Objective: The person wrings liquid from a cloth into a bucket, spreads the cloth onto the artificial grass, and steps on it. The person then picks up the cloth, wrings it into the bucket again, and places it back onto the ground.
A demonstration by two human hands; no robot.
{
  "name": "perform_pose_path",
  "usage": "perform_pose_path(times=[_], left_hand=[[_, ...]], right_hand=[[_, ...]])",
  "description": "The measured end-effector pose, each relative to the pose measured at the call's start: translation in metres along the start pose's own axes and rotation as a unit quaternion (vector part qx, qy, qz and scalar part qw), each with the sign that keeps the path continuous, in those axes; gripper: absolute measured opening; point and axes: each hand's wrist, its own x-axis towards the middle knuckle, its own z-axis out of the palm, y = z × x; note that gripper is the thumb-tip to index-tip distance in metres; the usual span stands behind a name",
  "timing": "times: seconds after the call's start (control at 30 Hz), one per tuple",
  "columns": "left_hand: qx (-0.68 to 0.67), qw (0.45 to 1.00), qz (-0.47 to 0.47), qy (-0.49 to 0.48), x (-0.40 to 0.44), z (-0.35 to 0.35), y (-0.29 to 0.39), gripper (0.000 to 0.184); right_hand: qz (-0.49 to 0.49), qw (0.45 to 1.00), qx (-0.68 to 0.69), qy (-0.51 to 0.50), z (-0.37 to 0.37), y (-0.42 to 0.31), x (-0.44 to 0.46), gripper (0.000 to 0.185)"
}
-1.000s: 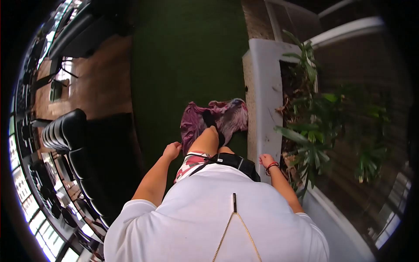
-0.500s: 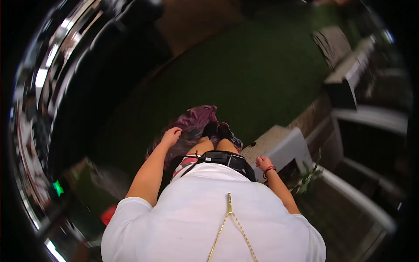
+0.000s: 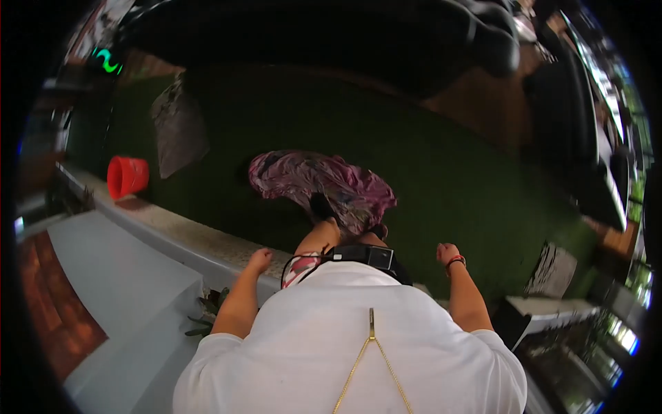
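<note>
My left hand (image 3: 261,260) hangs low in front of my body with its fingers curled in, and nothing shows in it. It is nearest to the pale stone ledge (image 3: 207,241). On the other side, my right hand (image 3: 447,252) is also loosely curled with nothing visible in it, above the green floor; a red band circles its wrist. Between and ahead of the hands, a crumpled pink and grey cloth (image 3: 324,181) lies on the floor. My feet are on or against it, and I cannot tell which.
A red bucket (image 3: 127,177) stands at the left by the ledge, near a grey mat or sack (image 3: 178,131). A long dark sofa (image 3: 310,34) runs along the far side. A grey slab (image 3: 552,270) and a white-topped block (image 3: 548,308) are at the right. Leaves (image 3: 209,310) show beside my left arm.
My body has turned to the left, so the sofa now lies ahead and the ledge at my left. The cloth is more spread out in view. Both hands stay curled.
</note>
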Motion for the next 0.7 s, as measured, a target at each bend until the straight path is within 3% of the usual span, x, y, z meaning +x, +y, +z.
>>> perform_pose_path(times=[0.07, 0.13, 0.23, 0.33, 0.47, 0.57, 0.67, 0.7], left_hand=[[-0.013, 0.999, 0.038, 0.028, 0.005, 0.011, -0.018, 0.026], [-0.088, 0.994, 0.05, 0.041, 0.017, -0.008, -0.019, 0.024], [-0.211, 0.973, 0.025, 0.091, 0.009, -0.062, 0.013, 0.022], [-0.324, 0.94, -0.031, 0.103, 0.008, -0.1, 0.024, 0.023], [-0.362, 0.919, -0.045, 0.15, 0.034, -0.11, 0.002, 0.023], [-0.393, 0.899, -0.077, 0.177, 0.045, -0.113, -0.014, 0.023], [-0.385, 0.904, -0.106, 0.152, 0.044, -0.068, -0.031, 0.024], [-0.356, 0.917, -0.111, 0.143, 0.038, -0.05, -0.033, 0.025]], right_hand=[[-0.084, 0.996, -0.002, -0.02, 0.004, -0.048, 0.044, 0.027], [-0.081, 0.986, 0.147, -0.023, 0.027, -0.115, 0.077, 0.028], [-0.166, 0.973, 0.134, -0.092, 0.039, -0.225, 0.079, 0.029], [-0.174, 0.966, 0.085, -0.17, 0.034, -0.298, 0.062, 0.029], [-0.184, 0.964, -0.061, -0.184, 0.025, -0.334, 0.098, 0.029], [-0.167, 0.948, -0.175, -0.206, 0.021, -0.298, 0.222, 0.027], [-0.248, 0.843, -0.47, -0.085, -0.006, -0.386, 0.174, 0.025], [-0.207, 0.902, -0.365, -0.107, -0.006, -0.405, 0.169, 0.024]])
